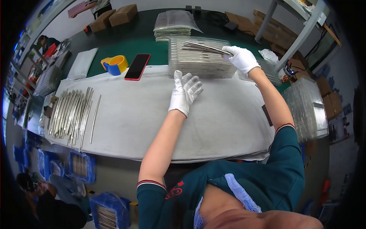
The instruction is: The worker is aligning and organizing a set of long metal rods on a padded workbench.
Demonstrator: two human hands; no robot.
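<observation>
My right hand (242,59), in a white glove, is closed round the ends of several thin metal rods (206,47). They slant out to the left, above a stack of clear plastic trays (202,70) that holds more rods in rows. Just in front of that stack is my left hand (185,91), also gloved in white, with its fingers spread and nothing in it. A pile of loose silvery rods (70,114) lies on the grey cloth (133,110) at the left. One single rod (95,118) lies apart, to the right of the pile.
Behind the cloth are a tape dispenser (115,65), a red-edged phone (138,67) and a white packet (83,63). Bagged trays (175,23) sit farther back. More clear trays (307,110) stand at the right, near a shelf post (303,34). Blue-lined crates (110,210) of rods are on the floor.
</observation>
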